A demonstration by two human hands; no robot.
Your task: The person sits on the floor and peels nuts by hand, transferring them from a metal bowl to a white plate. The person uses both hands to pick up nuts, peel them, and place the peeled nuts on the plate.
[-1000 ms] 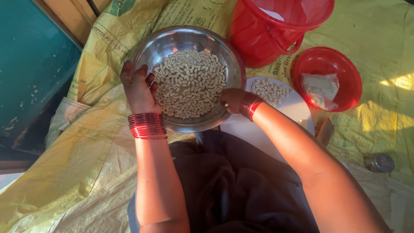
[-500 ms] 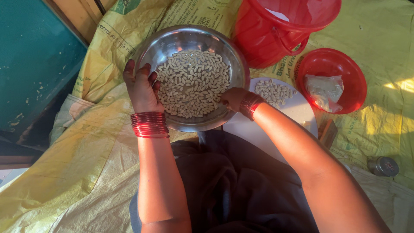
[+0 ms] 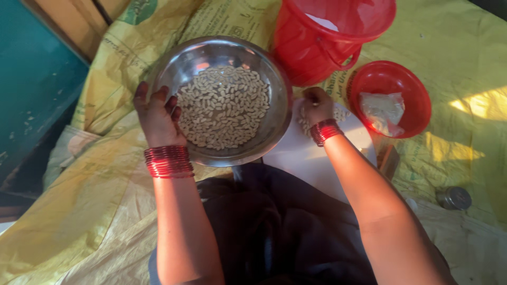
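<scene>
left of centre, left hand (image 3: 158, 113) hooked over the near-left rim of the steel bowl (image 3: 182, 60), fingers curled inside, thumb outside: clamped on the rim. best kept firm and low there, since the bowl sits partly on the lap and partly on the yellow woven sack (image 3: 100, 195), and a tilt toward the bottom of the frame would probably spill.

in the upper middle, pale shelled kernels (image 3: 224, 105), most likely cashews or peanuts, heaped in the bowl and sloped toward the near side. worth levelling the bowl so the heap stays central.

just right of the bowl, right hand (image 3: 317, 103) resting on a small pile of kernels (image 3: 305, 122) lying on a white board (image 3: 306, 158); fingers bunched downward, seemingly together on a few kernels, though impossible to tell for sure from above. better to pinch few at a time and keep them on the board, away from its edge.

further right, red bucket (image 3: 317, 47) at the top and a red basin (image 3: 391, 89) holding a crumpled plastic bag (image 3: 383, 111); small metal lid (image 3: 454, 198) lower right, well apart.
</scene>
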